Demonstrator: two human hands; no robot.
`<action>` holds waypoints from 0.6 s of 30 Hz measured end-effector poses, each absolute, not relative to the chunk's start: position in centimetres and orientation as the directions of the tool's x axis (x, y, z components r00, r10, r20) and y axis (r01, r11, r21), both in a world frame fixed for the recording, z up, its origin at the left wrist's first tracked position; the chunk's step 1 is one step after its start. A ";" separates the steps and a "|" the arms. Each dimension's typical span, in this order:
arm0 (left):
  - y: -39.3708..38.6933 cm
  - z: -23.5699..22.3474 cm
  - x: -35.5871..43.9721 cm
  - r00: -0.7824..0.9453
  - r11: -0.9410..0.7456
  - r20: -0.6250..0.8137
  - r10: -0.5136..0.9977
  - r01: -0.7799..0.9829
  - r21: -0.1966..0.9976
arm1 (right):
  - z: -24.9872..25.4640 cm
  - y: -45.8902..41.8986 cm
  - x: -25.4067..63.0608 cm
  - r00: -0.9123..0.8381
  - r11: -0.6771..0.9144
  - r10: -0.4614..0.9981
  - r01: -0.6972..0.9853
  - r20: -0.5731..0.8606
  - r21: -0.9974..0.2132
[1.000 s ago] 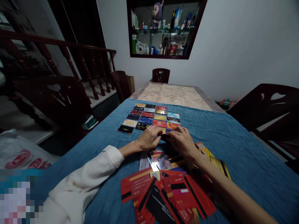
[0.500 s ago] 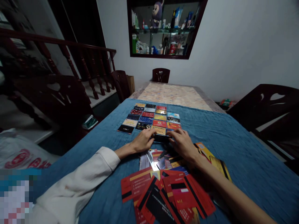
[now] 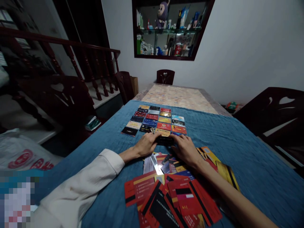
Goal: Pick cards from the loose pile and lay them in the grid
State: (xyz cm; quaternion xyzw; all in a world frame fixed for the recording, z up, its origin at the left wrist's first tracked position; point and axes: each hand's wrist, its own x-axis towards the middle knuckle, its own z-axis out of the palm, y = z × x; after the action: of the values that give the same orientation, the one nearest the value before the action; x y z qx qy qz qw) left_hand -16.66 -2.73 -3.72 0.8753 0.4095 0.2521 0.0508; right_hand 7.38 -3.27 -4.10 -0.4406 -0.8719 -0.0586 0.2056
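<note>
A dark card (image 3: 164,141) lies flat on the blue cloth (image 3: 237,148) between my two hands. My left hand (image 3: 146,144), in a white sleeve, pinches its left end with curled fingers. On the other end rest the fingertips of my right hand (image 3: 186,148). Just beyond the hands, several cards form a tidy grid (image 3: 155,119) in rows. A loose heap of red, black and gold cards (image 3: 175,190) sprawls near me under my right forearm.
Dark wooden chairs stand at left (image 3: 59,95), right (image 3: 277,107) and the far end (image 3: 165,77). The uncovered, patterned table top (image 3: 178,96) extends past the cloth. A wall niche (image 3: 169,28) holds bottles and a plush toy. A white printed bag (image 3: 21,155) sits at lower left.
Both hands have lowered the dark card from just above the cloth to lie flat at the near edge of the grid. My view shifted slightly.
</note>
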 end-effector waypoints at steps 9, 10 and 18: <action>-2.8 -3.9 -16.4 0.532 -0.653 0.397 0.748 0.698 0.295 | -4.3 -3.1 7.0 -0.514 0.574 0.778 0.816 0.361 -0.076; -2.8 -3.8 -16.4 0.532 -0.651 0.392 0.751 0.697 0.300 | -4.3 -3.0 6.9 -0.510 0.570 0.781 0.818 0.361 -0.077; -2.6 -2.7 -16.3 0.506 -0.588 0.299 0.809 0.688 0.425 | -4.1 -3.0 6.9 -0.485 0.557 0.783 0.826 0.389 -0.090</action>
State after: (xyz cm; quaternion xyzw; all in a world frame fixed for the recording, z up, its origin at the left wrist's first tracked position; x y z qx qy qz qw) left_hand -16.27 -2.59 -2.73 0.8585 0.4358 0.2387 0.1266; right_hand 6.86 -2.95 -4.07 -0.4676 -0.8600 -0.0544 0.1968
